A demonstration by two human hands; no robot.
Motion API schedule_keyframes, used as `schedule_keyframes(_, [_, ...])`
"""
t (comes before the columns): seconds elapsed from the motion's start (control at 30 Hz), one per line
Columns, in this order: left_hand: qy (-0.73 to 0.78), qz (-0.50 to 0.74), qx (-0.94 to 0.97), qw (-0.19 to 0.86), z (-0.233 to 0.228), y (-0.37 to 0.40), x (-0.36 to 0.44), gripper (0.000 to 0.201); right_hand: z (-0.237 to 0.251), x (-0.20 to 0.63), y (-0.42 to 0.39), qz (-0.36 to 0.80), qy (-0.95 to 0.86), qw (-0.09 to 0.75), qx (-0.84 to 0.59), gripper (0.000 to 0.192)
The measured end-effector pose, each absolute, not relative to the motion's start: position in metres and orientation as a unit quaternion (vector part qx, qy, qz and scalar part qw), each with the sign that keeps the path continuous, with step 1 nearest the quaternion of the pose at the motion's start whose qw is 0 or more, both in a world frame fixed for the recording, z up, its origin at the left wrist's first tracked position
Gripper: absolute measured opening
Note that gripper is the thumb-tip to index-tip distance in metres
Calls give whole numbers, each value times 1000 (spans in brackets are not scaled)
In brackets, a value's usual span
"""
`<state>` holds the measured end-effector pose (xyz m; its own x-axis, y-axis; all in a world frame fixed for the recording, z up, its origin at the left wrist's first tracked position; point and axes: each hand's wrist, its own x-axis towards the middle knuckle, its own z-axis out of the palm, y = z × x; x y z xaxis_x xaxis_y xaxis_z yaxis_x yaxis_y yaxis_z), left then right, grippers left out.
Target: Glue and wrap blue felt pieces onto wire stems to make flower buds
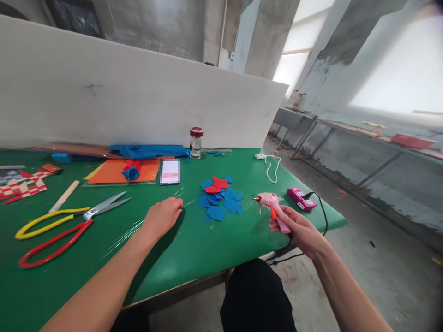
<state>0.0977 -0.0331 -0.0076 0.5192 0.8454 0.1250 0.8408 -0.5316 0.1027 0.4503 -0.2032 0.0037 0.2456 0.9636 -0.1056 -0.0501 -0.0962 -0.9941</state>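
Note:
Wrapped around the handle of a pink hot glue gun (271,201) is my right hand (300,227), with the nozzle pointing left above the table. My left hand (164,215) is closed in a pinch over a bundle of thin wires (124,237) lying on the green table. One thin wire (189,202) sticks out to the right from its fingertips. Between my hands lies a loose pile of blue paper petals (216,212), with a few red paper petals (217,185) on top.
Large scissors (90,213) with yellow and red handles lie open at the left, near a wooden stick (64,196). Behind are a phone (170,171), orange paper (109,171) with a blue paper flower (131,173), and a red-lidded jar (195,144). A magenta power box (302,199) sits near the right edge.

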Motion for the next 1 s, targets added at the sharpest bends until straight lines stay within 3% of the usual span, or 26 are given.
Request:
schedule_keyframes(0.1, [451, 107, 886, -18, -8, -41, 102, 18, 14, 432, -203, 468, -383, 575, -551, 48])
schedule_keyframes(0.27, [251, 116, 961, -8, -7, -55, 123, 24, 18, 410, -203, 509, -379, 565, -528, 42])
schedule_keyframes(0.47, [218, 92, 971, -39, -10, -55, 146, 25, 11, 396, -200, 514, -397, 560, -514, 40])
schedule_keyframes(0.63, [230, 101, 966, 59, -8, -64, 136, 15, 8, 389, -195, 498, -416, 540, -536, 45])
schedule_keyframes(0.83, [240, 121, 940, 208, 7, -57, 110, 28, 4, 383, -197, 477, -447, 499, -569, 48])
schedule_keyframes(1.0, [167, 126, 956, 205, 0, -55, 116, 42, 1, 377, -201, 452, -461, 491, -585, 48])
